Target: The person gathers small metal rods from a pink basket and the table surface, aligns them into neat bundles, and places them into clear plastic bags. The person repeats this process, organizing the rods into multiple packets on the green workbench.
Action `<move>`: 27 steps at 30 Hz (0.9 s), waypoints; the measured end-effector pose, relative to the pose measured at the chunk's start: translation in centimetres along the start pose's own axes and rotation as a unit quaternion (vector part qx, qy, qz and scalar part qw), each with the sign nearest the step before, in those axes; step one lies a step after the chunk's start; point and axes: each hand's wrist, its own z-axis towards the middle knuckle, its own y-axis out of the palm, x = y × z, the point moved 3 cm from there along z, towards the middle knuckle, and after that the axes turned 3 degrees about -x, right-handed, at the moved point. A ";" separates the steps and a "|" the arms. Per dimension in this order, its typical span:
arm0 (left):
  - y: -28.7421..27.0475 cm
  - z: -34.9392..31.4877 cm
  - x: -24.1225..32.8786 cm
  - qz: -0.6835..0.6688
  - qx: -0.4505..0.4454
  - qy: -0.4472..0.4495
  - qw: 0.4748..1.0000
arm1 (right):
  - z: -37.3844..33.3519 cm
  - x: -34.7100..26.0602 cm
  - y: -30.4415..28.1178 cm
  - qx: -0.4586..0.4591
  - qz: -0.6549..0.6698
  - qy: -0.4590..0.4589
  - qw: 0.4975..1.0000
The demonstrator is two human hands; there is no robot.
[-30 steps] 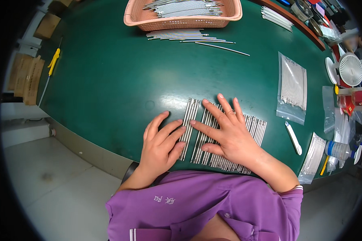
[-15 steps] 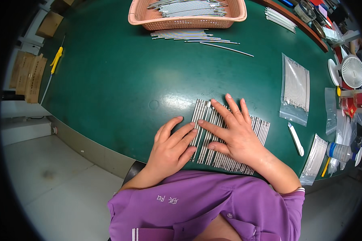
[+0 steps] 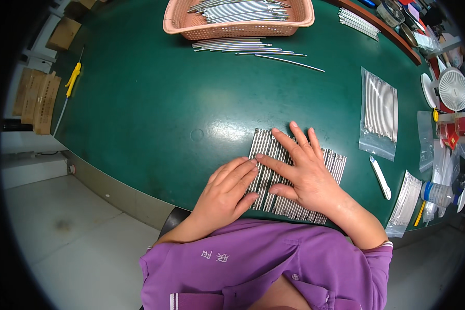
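Head view: rods point(image 3: 264, 178) lie side by side on the bench point(image 3: 139, 119), near its front edge. The left hand point(image 3: 223, 192), unclenched and grasping nothing, sets its fingertips against their left side. The right hand point(image 3: 310, 178), fingers spread, lies over them without gripping. Beyond stands a basket point(image 3: 243, 32); rightward lies a knife point(image 3: 380, 178).

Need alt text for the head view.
The right hand lies spread over a row of slim metal rods; the left hand touches the row's left edge. Beyond, on the green table, a pink basket holds more rods.
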 end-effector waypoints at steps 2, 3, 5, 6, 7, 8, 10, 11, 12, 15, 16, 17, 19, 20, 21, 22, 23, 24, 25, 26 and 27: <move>-0.1 0.0 0.1 -0.001 -0.001 0.002 1.000 | 0.3 -0.2 0.1 -0.001 -0.006 0.000 1.000; -0.1 0.0 0.2 -0.002 -0.002 0.002 1.000 | 0.4 -0.3 0.1 -0.001 -0.009 0.000 1.000; 0.0 0.0 0.3 -0.005 -0.005 0.003 1.000 | 0.4 -0.2 0.3 -0.001 -0.021 -0.002 1.000; 0.0 0.1 0.3 -0.009 -0.010 0.006 1.000 | 0.3 -0.1 0.3 0.000 -0.027 -0.002 1.000; 0.1 0.0 0.3 -0.015 -0.015 0.007 1.000 | 0.1 0.0 0.3 -0.001 -0.028 -0.003 1.000; 0.2 0.0 0.4 -0.022 -0.021 0.009 0.999 | -0.1 0.2 0.2 -0.002 -0.030 -0.003 1.000; 0.1 0.3 0.4 -0.028 -0.022 0.010 0.999 | -0.7 0.7 -0.1 -0.001 -0.033 -0.003 0.999; 0.2 0.3 0.5 -0.033 -0.023 0.012 0.999 | -1.2 1.0 -0.4 0.001 -0.036 -0.002 0.999; 0.1 0.2 0.6 -0.034 -0.012 0.003 0.999 | -1.7 1.3 -0.7 0.003 -0.038 -0.001 0.999; 0.5 0.0 0.4 -0.047 0.025 -0.012 0.998 | -4.5 3.7 -2.4 0.047 -0.074 0.034 0.996; 0.6 0.0 0.4 -0.041 0.031 -0.007 0.999 | -5.6 4.5 -2.7 0.060 -0.088 0.050 0.993; 0.6 0.1 0.5 -0.035 0.036 -0.001 0.999 | -6.7 5.1 -3.0 0.072 -0.098 0.060 0.991; 0.8 0.3 0.9 -0.013 0.033 0.011 0.999 | -8.3 5.9 -3.3 0.073 -0.097 0.069 0.990; 0.9 0.3 1.3 -0.003 0.026 0.016 1.000 | -9.1 6.0 -3.1 0.072 -0.091 0.068 0.991; 1.2 0.3 1.6 0.007 0.020 0.020 1.000 | -9.5 6.0 -2.7 0.074 -0.088 0.064 0.991; 1.4 0.3 2.0 0.019 0.015 0.022 0.999 | -9.5 5.8 -2.3 0.077 -0.084 0.057 0.992; 1.7 0.3 2.1 0.031 0.011 0.031 0.999 | -9.5 5.6 -1.9 0.081 -0.080 0.050 0.992; 1.9 0.3 2.2 0.035 0.015 0.031 0.999 | -9.5 5.5 -1.6 0.088 -0.083 0.054 0.991; 2.0 0.2 2.2 0.041 0.022 0.029 0.999 | -9.4 5.6 -1.5 0.095 -0.086 0.053 0.990; 2.1 0.1 2.2 0.047 0.029 0.027 0.998 | -9.2 5.6 -1.5 0.102 -0.089 0.052 0.989; 2.2 0.0 2.1 0.056 0.026 0.032 0.998 | -9.1 5.6 -1.4 0.108 -0.094 0.048 0.989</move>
